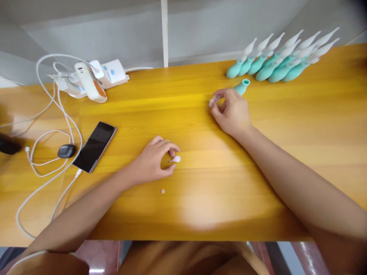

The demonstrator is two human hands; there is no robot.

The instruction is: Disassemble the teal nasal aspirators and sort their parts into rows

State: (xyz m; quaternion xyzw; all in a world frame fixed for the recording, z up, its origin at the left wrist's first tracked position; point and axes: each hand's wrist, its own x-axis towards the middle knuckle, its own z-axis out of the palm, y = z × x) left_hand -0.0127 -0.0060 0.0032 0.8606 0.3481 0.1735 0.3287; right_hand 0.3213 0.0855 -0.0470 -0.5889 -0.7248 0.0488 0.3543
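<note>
My left hand is low over the table, thumb and fingers curved apart around a small whitish nozzle-like piece. Whether the fingertips touch that piece I cannot tell. A tiny pale disc lies on the wood just below this hand. Further back, my right hand pinches a small clear plastic piece between thumb and fingers. Behind its knuckles a teal squeeze bulb with an open mouth lies partly hidden. Several teal bulbs with long white tips stand grouped at the back right.
A phone on a charging cable lies at the left, near a black earbud case. White cables loop around them. Behind are a power strip and a white-orange device. A grey partition borders the wooden table.
</note>
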